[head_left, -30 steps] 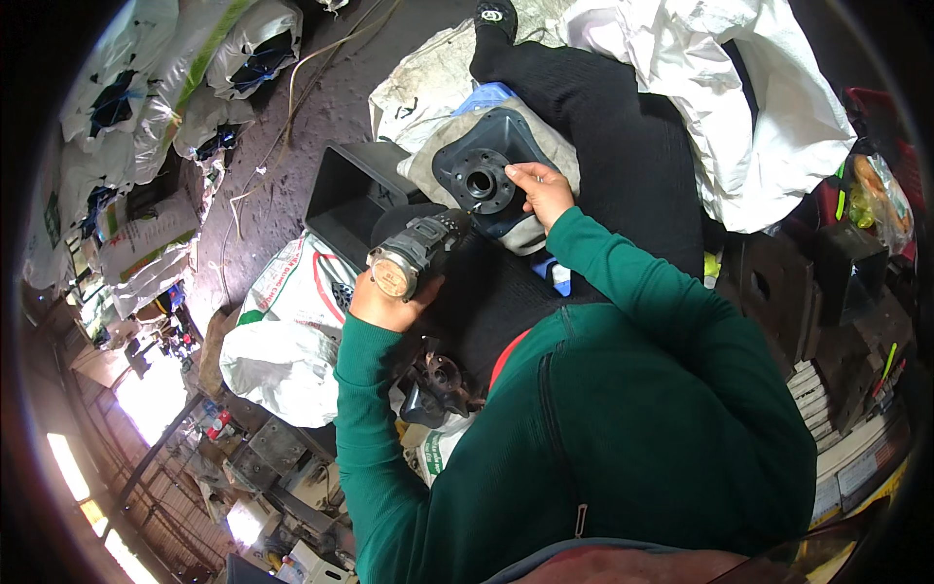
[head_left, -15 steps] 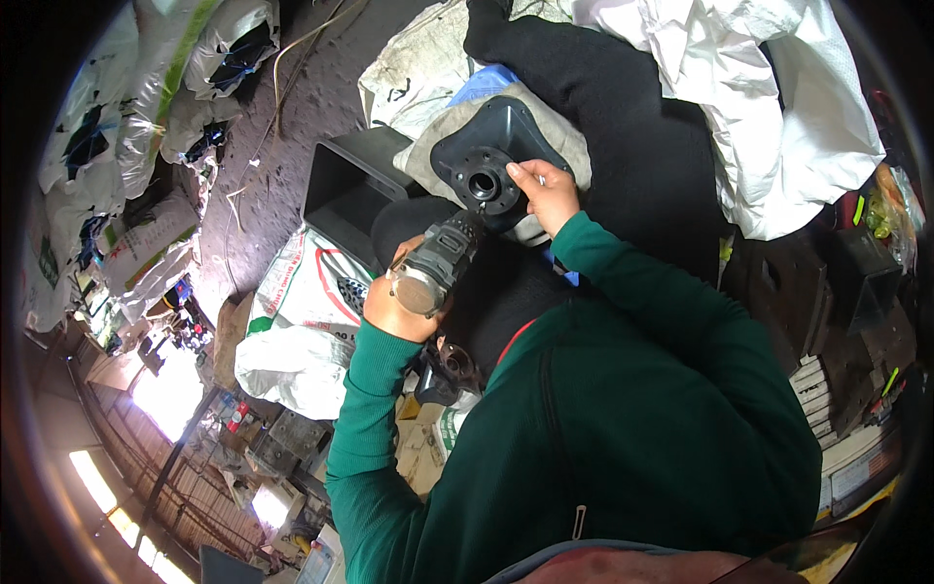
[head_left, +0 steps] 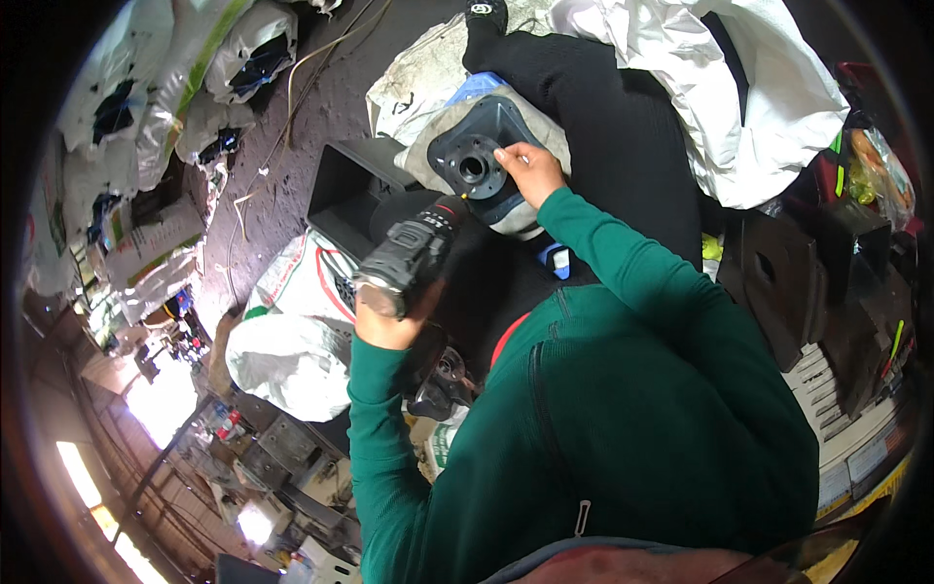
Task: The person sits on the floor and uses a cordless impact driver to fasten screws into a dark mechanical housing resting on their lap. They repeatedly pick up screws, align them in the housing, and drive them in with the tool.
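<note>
A cordless drill (head_left: 413, 243), grey and black with a red ring at its chuck, is gripped by my left hand (head_left: 387, 326). Its small tip points at the near edge of a black flared housing (head_left: 506, 122) with a round, holed flange (head_left: 474, 169). That housing rests on a pale cloth (head_left: 420, 156) over my lap. Thumb and fingertips of my right hand (head_left: 537, 175) are pinched together at the flange's right rim, by one of its holes. Whatever lies between those fingertips is too small or hidden to make out.
An open black rectangular box (head_left: 355, 190) stands left of the housing. Below it lies a white sack (head_left: 292, 360). Cables (head_left: 292, 83) run over the floor at upper left, beside stuffed plastic bags (head_left: 112, 117). Another white sack (head_left: 720, 107) drapes at upper right; dark plates (head_left: 773, 268) stand at right.
The drill has drawn back from the flange toward the lower left, so its tip now shows. My right fingertips stay at the flange's right rim. The whole view has shifted slightly.
</note>
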Available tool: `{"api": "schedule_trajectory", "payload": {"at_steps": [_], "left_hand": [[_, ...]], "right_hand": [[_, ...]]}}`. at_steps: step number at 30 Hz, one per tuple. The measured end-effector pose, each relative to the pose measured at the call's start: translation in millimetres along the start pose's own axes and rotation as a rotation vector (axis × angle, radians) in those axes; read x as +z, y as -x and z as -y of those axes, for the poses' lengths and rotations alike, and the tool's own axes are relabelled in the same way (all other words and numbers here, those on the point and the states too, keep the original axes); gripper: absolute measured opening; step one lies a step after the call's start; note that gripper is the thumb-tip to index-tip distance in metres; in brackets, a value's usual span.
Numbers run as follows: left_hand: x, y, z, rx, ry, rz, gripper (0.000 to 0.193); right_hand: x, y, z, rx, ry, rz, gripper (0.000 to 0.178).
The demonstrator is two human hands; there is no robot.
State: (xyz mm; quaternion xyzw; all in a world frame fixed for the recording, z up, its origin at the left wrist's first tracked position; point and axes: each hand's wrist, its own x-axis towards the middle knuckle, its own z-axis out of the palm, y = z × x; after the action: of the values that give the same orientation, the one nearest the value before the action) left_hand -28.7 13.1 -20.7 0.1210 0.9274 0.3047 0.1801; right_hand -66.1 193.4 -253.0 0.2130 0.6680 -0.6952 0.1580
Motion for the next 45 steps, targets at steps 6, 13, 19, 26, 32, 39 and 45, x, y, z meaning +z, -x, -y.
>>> {"api": "schedule_trajectory", "payload": {"at_steps": [6,13,19,26,32,39,45], "left_hand": [[12.4,38.0,-14.9,-0.109,0.007,-0.047,0.037],[46.7,47.6,-19.2,0.031,-0.001,-0.062,0.048],[47.0,46.8,-19.7,0.13,-0.084,-0.072,0.045],[47.0,42.2,-19.6,0.119,-0.166,-0.056,0.044],[43.3,35.2,-17.6,0.106,-0.139,-0.047,0.047],[46.0,28.9,-37.7,-0.075,-0.178,0.006,0.049],[34.3,3.9,-17.2,0.195,-0.262,-0.055,0.054]], "right_hand": [[-34.2,21.9,15.2,0.314,-0.715,0.276,0.031],[-56.2,49.1,31.8,0.422,-1.06,0.718,0.027],[-55.3,54.3,37.2,0.502,-1.104,0.729,0.026],[-51.8,55.2,37.3,0.539,-1.077,0.683,0.023],[-48.7,55.1,38.0,0.535,-0.983,0.657,0.022],[-42.9,45.3,32.6,0.565,-0.865,0.617,0.025],[-44.9,50.7,18.1,0.549,-0.823,0.485,0.032]]}}
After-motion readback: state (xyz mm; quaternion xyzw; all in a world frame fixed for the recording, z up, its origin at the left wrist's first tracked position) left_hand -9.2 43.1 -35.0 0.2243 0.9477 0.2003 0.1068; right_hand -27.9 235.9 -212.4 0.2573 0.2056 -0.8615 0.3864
